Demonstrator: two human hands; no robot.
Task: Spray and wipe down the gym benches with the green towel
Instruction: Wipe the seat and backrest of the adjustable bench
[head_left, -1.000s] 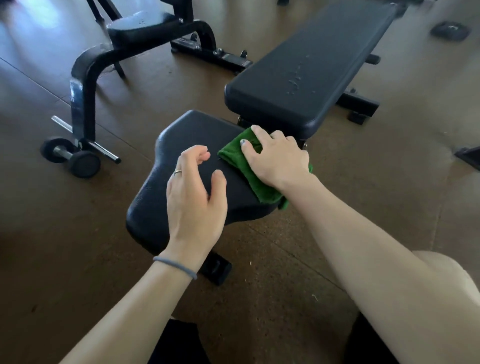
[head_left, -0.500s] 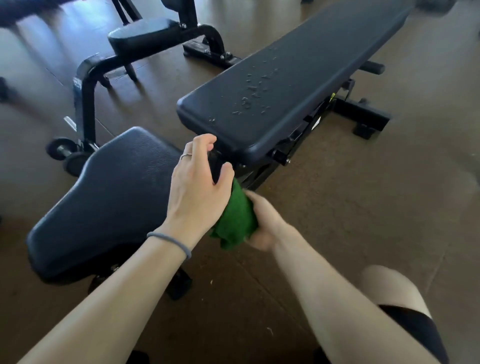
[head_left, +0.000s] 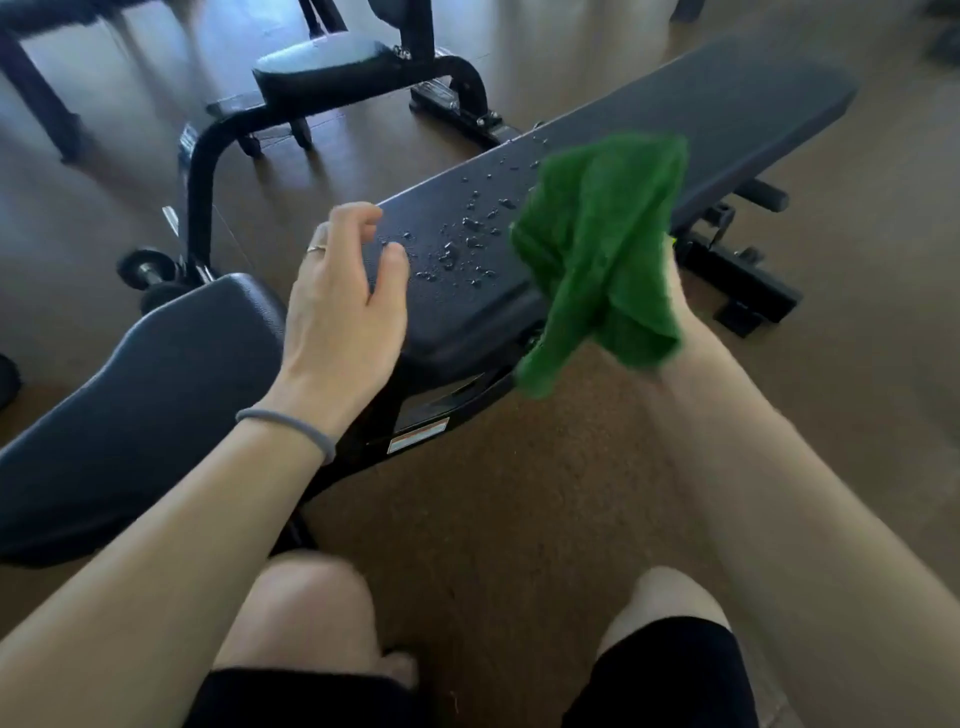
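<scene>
Now the long black bench pad (head_left: 649, 171) is the big thing in the middle, and it has water drops (head_left: 462, 244) on its near end. Just above that near end, on its right side, is the green towel (head_left: 597, 249). It hangs bunched up in the air, and one floppy corner falls past the pad's edge. The right hand (head_left: 670, 291) is behind the towel and mostly hidden by it. It has hold of the towel from underneath, but you cannot see how its fingers lie.

Over the near left corner of the pad is the left hand (head_left: 343, 312). Its fingers are loosely bent and it holds nothing. You cannot tell if it touches the pad. It has a ring (head_left: 316, 248) on one finger and a gray hair band (head_left: 291, 423) on the wrist.

Left of the long pad, and closer, is the wide black seat pad (head_left: 140, 405). Under the near end of the long pad is a white and orange sticker (head_left: 418, 435) on the black frame. Behind the long pad, to the left, stands another black gym machine (head_left: 322, 73) with small wheels (head_left: 148, 270). Two bare knees (head_left: 306, 608) show at the bottom, over the brown floor (head_left: 493, 519).
</scene>
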